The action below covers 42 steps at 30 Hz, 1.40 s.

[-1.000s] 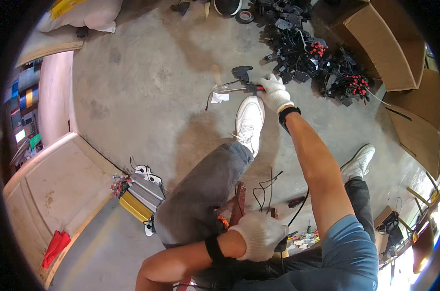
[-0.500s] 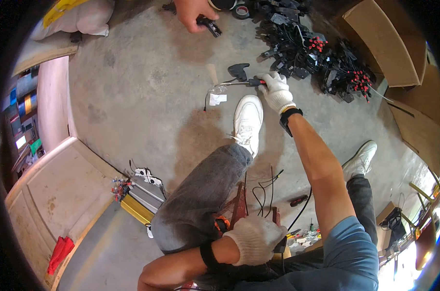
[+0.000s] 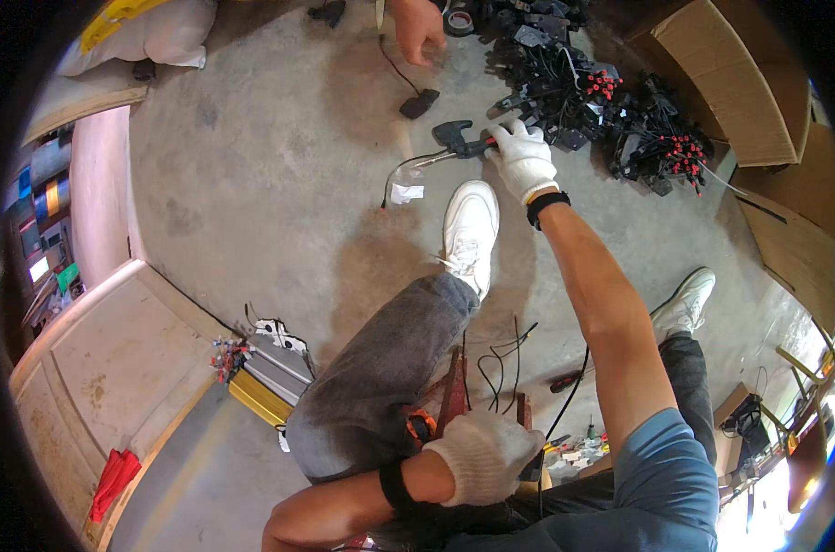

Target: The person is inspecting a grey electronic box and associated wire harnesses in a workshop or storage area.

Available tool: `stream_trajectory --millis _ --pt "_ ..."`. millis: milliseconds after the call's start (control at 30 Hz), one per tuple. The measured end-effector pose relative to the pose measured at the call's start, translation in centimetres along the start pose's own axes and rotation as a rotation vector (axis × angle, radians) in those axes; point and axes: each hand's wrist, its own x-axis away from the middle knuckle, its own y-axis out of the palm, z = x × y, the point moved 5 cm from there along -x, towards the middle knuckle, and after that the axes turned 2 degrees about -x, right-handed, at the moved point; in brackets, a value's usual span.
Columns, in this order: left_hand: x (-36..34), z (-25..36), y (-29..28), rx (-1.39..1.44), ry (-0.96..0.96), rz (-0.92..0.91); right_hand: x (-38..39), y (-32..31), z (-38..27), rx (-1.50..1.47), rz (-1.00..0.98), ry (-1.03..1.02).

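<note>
My right hand (image 3: 523,158), in a white knit glove, is closed at the fingertips on the red-and-black handle of a screwdriver (image 3: 475,148). Its metal shaft points left, low over the floor. Touching or just behind the handle is a black plastic part (image 3: 451,135) with a thin cable curving down-left. A small white paper tag (image 3: 406,193) lies below the shaft. My left hand (image 3: 495,451), also gloved, is curled near my lap between reddish stool legs (image 3: 454,391). A dark piece shows at its fingers, but what it grips is mostly hidden.
Another person's bare hand (image 3: 419,32) reaches in at the top, above a black part with a cable (image 3: 420,103). A heap of black parts (image 3: 551,83) with red-tipped cables lies far right, beside cardboard boxes (image 3: 730,74). Black tape (image 3: 458,22) sits nearby.
The other person's hand has let go of its black part, which now lies on the floor. My right hand and the screwdriver have shifted slightly up and left, the handle now close against the plastic part.
</note>
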Motion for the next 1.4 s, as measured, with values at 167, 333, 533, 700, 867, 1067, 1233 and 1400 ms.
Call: stream_trajectory --millis 167,333,533,700,867,1067,1233,1400 --pt "0.0 0.0 -0.2 -0.004 0.012 0.002 0.5 0.0 -0.4 0.055 -0.026 0.042" --pt "0.0 0.2 -0.2 -0.008 0.007 0.012 0.8 -0.7 -0.8 0.105 -0.018 0.062" --pt "-0.3 0.4 -0.4 -0.023 0.000 -0.016 1.0 -0.8 -0.4 0.090 -0.040 0.061" --pt "-0.2 0.5 -0.1 -0.070 0.010 -0.002 1.4 -1.1 -0.1 0.088 -0.017 0.016" --pt "-0.2 0.5 -0.7 -0.043 -0.026 -0.079 2.0 -2.5 -1.6 0.031 0.161 -0.057" --pt "0.4 -0.9 -1.7 -0.029 -0.066 -0.161 -5.2 -2.3 -5.9 -0.041 0.126 -0.209" --pt "1.0 -1.8 -2.8 0.022 -0.141 -0.259 -11.0 2.0 -7.9 0.090 -0.171 -0.265" --pt "1.4 -2.2 -3.5 0.062 -0.112 -0.287 -11.3 3.0 -7.4 0.072 -0.161 -0.216"
